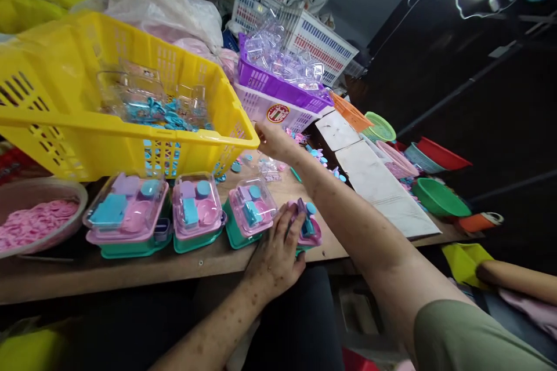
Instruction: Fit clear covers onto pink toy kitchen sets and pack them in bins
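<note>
Pink-and-green open box [315, 237] near the table's [334, 243] front edge, right of 3 lidded boxes [198, 221]. Left hand [276, 252] partly curled over its left side, fingers at the loose pieces [307, 226]; gripping or merely resting, cannot tell. Right hand [275, 140] bent beside the yellow basket's [191, 138] corner; fingertips hidden, hold cannot be told. Risks, judged: left-hand slip could spill pieces; a push towards the body could tip the box off the edge.
</note>
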Motion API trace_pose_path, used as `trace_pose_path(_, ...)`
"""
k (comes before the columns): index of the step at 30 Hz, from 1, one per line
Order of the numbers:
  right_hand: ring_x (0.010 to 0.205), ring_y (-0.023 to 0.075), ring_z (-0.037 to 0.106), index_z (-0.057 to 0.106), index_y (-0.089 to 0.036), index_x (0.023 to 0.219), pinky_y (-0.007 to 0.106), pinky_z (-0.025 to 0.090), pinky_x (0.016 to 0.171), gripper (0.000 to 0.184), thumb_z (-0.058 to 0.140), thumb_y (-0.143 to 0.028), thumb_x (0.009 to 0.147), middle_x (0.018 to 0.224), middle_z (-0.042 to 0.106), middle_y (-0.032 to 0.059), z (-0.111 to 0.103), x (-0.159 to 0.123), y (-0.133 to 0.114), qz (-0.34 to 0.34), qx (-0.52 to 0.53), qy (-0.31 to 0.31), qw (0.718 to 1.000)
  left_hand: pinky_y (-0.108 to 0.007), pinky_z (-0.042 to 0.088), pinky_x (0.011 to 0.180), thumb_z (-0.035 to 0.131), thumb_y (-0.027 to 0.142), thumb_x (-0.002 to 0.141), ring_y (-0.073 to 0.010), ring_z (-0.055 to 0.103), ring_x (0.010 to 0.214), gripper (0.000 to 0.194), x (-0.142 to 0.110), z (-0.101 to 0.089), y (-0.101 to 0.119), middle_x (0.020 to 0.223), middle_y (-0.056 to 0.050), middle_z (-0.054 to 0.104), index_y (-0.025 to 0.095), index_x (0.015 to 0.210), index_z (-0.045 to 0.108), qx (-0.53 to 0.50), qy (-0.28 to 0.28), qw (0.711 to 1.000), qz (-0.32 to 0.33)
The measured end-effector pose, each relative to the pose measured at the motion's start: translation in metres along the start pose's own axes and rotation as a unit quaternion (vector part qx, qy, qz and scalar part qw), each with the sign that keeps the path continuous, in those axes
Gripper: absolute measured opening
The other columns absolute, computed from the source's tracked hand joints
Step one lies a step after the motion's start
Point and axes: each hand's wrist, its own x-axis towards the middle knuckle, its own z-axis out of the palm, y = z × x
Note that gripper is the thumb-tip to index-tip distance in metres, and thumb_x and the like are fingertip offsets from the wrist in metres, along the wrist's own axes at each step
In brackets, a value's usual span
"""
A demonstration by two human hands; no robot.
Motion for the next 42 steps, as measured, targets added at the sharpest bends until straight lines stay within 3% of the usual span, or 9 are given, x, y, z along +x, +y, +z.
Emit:
trace_pose_path(3, 0.095, 0.0234, 0.077, 0.057, -0.024, 0.155, 0.042, 0.071, 0.084, 0.060, 0.062, -0.018, 0.096, 0.135, 0.075, 0.0105, -0.044, -0.050, 0.011, 0.041, 0.112, 0.036, 0.992, -0.068, 0.041, 0.136, 0.073, 0.014, 0.095, -0.0419, 0.023, 0.175, 0.119, 0.000, 0.000, 0.001, 0.187, -0.024, 0.021, 0.026, 0.181, -0.009, -0.012, 0.017, 1.000, -0.011)
trace_pose_path(6, 0.102, 0.0257, 0.077, 0.059, -0.029, 0.150, 0.041, 0.072, 0.074, 0.056, 0.067, -0.037, 0.095, 0.154, 0.064, 0.0098, -0.074, -0.117, 0.011, 0.076, 0.239, 0.052, 0.967, -0.066, 0.042, 0.136, 0.081, 0.021, 0.094, -0.0431, 0.026, 0.174, 0.123, 0.001, 0.005, -0.003, 0.185, -0.028, 0.021, 0.024, 0.181, -0.007, -0.047, 0.041, 0.998, -0.031)
trace_pose_path(13, 0.122, 0.0404, 0.073, 0.065, -0.030, 0.144, 0.062, 0.065, 0.092, 0.081, 0.053, -0.089, 0.089, 0.139, 0.073, 0.0159, -0.054, -0.215, -0.016, 0.159, 0.434, 0.017, 0.887, -0.065, 0.043, 0.136, 0.083, 0.031, 0.097, -0.0429, 0.035, 0.171, 0.123, 0.002, 0.013, -0.013, 0.180, -0.028, 0.032, 0.027, 0.179, -0.008, -0.067, 0.060, 0.996, -0.024)
trace_pose_path(16, 0.127, 0.0448, 0.069, 0.070, -0.032, 0.137, 0.065, 0.062, 0.093, 0.105, 0.034, -0.112, 0.079, 0.134, 0.073, 0.0177, -0.048, -0.225, -0.026, 0.156, 0.485, 0.087, 0.856, -0.066, 0.041, 0.137, 0.080, 0.030, 0.098, -0.0418, 0.034, 0.171, 0.119, 0.001, 0.013, -0.011, 0.180, -0.026, 0.033, 0.027, 0.178, -0.008, -0.059, 0.056, 0.997, -0.019)
trace_pose_path(20, 0.126, 0.0406, 0.072, 0.065, -0.045, 0.148, 0.062, 0.063, 0.099, 0.087, 0.051, -0.103, 0.085, 0.144, 0.069, 0.0116, -0.054, -0.228, -0.028, 0.186, 0.458, 0.174, 0.852, -0.066, 0.038, 0.138, 0.083, 0.040, 0.099, -0.0422, 0.030, 0.173, 0.119, 0.003, 0.017, -0.012, 0.182, -0.028, 0.029, 0.025, 0.177, -0.006, -0.073, 0.045, 0.996, -0.039)
trace_pose_path(25, 0.131, 0.0370, 0.074, 0.042, -0.049, 0.169, 0.060, 0.063, 0.105, 0.102, 0.061, -0.100, 0.083, 0.137, 0.075, 0.0087, -0.053, -0.225, -0.017, 0.179, 0.416, 0.115, 0.884, -0.067, 0.041, 0.136, 0.094, 0.044, 0.088, -0.0461, 0.036, 0.169, 0.131, 0.011, 0.024, -0.017, 0.179, -0.033, 0.033, 0.020, 0.175, -0.001, -0.120, 0.035, 0.988, -0.094)
trace_pose_path(36, 0.128, 0.0355, 0.075, 0.071, -0.032, 0.113, 0.057, 0.064, 0.106, 0.032, 0.073, -0.053, 0.088, 0.134, 0.079, 0.0063, -0.043, -0.233, 0.003, 0.261, 0.396, 0.092, 0.876, -0.064, 0.041, 0.136, 0.101, 0.040, 0.080, -0.0453, 0.040, 0.168, 0.137, 0.011, 0.017, -0.017, 0.178, -0.028, 0.036, 0.026, 0.175, 0.002, -0.138, 0.036, 0.984, -0.107)
trace_pose_path(39, 0.129, 0.0360, 0.073, 0.074, -0.029, 0.099, 0.058, 0.059, 0.114, 0.033, 0.067, -0.061, 0.091, 0.125, 0.080, 0.0084, -0.045, -0.232, -0.003, 0.277, 0.384, 0.104, 0.875, -0.065, 0.041, 0.136, 0.103, 0.041, 0.077, -0.0466, 0.037, 0.169, 0.141, 0.011, 0.017, -0.017, 0.178, -0.029, 0.034, 0.024, 0.174, 0.003, -0.132, 0.031, 0.984, -0.118)
trace_pose_path(42, 0.133, 0.0367, 0.069, 0.078, -0.027, 0.105, 0.056, 0.056, 0.117, 0.043, 0.066, -0.068, 0.096, 0.128, 0.079, 0.0104, -0.039, -0.233, -0.021, 0.245, 0.273, 0.073, 0.928, -0.065, 0.043, 0.134, 0.104, 0.041, 0.077, -0.0475, 0.040, 0.167, 0.138, 0.011, 0.015, -0.015, 0.175, -0.031, 0.038, 0.022, 0.172, 0.006, -0.126, 0.026, 0.983, -0.129)
